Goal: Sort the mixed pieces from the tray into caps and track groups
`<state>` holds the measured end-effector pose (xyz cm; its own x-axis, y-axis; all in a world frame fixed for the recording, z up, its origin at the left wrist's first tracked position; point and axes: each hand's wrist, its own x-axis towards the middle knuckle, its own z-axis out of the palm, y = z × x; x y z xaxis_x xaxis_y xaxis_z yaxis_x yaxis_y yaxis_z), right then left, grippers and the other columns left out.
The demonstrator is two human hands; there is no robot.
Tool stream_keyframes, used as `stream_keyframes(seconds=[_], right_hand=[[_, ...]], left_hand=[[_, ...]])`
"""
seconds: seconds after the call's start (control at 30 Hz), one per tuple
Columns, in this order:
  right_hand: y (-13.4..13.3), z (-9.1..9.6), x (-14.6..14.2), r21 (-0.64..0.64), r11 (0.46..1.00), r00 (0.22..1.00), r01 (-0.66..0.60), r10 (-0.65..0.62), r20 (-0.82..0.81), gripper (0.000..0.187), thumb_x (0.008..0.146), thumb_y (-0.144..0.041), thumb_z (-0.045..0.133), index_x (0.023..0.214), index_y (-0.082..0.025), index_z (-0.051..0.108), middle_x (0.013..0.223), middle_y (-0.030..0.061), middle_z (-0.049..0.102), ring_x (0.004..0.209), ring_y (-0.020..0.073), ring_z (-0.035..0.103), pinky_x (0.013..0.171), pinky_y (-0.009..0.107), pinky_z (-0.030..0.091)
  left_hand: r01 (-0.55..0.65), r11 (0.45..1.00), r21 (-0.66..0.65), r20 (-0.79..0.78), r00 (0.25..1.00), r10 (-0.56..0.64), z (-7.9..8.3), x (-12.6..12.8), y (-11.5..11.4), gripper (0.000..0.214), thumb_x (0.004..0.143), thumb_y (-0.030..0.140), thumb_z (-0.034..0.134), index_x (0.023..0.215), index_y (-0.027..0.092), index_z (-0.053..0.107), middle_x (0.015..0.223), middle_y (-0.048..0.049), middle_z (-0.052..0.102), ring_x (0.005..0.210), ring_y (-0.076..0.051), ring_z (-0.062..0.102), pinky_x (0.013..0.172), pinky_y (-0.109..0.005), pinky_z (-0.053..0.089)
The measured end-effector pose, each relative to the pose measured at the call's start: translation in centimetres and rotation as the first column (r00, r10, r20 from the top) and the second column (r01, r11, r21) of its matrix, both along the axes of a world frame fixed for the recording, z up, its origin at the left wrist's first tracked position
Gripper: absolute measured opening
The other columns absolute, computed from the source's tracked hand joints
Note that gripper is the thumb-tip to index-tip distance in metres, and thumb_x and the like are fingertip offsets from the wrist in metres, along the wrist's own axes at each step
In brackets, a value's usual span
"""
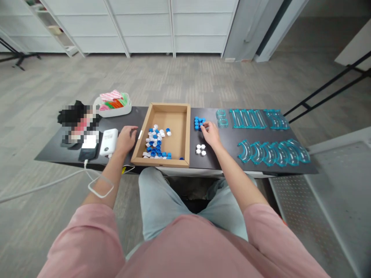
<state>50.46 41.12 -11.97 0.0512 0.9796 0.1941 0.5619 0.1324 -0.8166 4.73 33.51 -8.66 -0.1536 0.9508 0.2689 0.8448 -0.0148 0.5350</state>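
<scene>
A shallow cardboard box (179, 127) sits on the dark table (232, 148) and holds several loose blue and white hexagonal pieces (155, 143). To its right lies a small group of blue pieces (198, 122), with a small group of white pieces (201, 149) nearer me. My right hand (211, 134) reaches to the blue group, its fingertips pinched at the edge of that group; what they hold is too small to see. My left hand (125, 139) rests on the table just left of the box, fingers curled, apparently holding nothing.
Clear teal curved and straight track pieces (272, 151) lie in rows on the table's right half. A white tray of coloured items (114, 103), a white power bank (108, 141), a phone and a cable sit at the left. A metal platform stands right of the table.
</scene>
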Motion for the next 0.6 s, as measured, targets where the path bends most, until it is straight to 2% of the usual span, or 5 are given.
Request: stream_keyframes(seconds=[0.1,0.2,0.37,0.53,0.6], right_hand=[[0.1,-0.3,-0.2,0.007,1.0,0.998,-0.004,0.003,0.059,0.006,0.102,-0.028,0.072,0.105,-0.023,0.072,0.12,0.0149,0.075,0.108,0.0312,0.074,0.107,0.05,0.062],[-0.6,-0.6,0.3,0.021,0.999,0.996,-0.041,0.04,0.078,0.008,0.101,-0.03,0.075,0.106,-0.024,0.074,0.12,0.0127,0.075,0.088,0.026,0.069,0.099,0.048,0.064],[-0.9,-0.6,0.9,0.025,0.999,0.998,-0.042,0.041,0.054,0.013,0.094,-0.03,0.08,0.101,-0.024,0.071,0.117,0.0091,0.074,0.075,0.0201,0.06,0.09,0.043,0.062],[-1.1,0.9,0.3,0.111,0.991,0.997,0.069,-0.065,-0.036,0.024,0.092,-0.034,0.083,0.102,-0.026,0.064,0.116,0.0068,0.073,0.074,0.0189,0.058,0.085,0.04,0.058],[-1.2,2.3,-1.0,0.196,0.981,1.0,0.003,-0.001,-0.011,0.017,0.1,-0.038,0.078,0.103,-0.027,0.065,0.109,0.0056,0.073,0.079,0.0213,0.061,0.086,0.04,0.056]], left_hand=[[-0.005,0.999,-0.042,0.018,1.0,0.006,-1.4,0.2,-0.1,0.03,0.1,0.027,0.058,0.125,0.02,0.074,0.139,-0.0204,0.074,0.142,-0.036,0.067,0.131,-0.054,0.053],[-0.032,0.999,-0.043,0.014,0.999,0.033,-2.4,0.8,-0.2,0.037,0.098,0.025,0.06,0.132,0.019,0.073,0.146,-0.0218,0.071,0.147,-0.038,0.064,0.135,-0.057,0.05],[-0.063,0.997,-0.04,-0.009,0.998,0.063,-2.8,1.2,-0.3,0.037,0.1,0.023,0.058,0.134,0.019,0.072,0.149,-0.0246,0.071,0.151,-0.041,0.062,0.136,-0.059,0.047],[-0.071,0.996,-0.062,-0.032,0.997,0.069,-2.7,1.7,-0.4,0.039,0.1,0.019,0.057,0.136,0.019,0.073,0.153,-0.0253,0.07,0.149,-0.04,0.065,0.135,-0.058,0.049],[-0.09,0.995,-0.054,-0.05,0.995,0.087,-2.7,1.9,-0.5,0.04,0.101,0.017,0.057,0.137,0.019,0.073,0.156,-0.0252,0.07,0.151,-0.04,0.065,0.136,-0.059,0.047]])
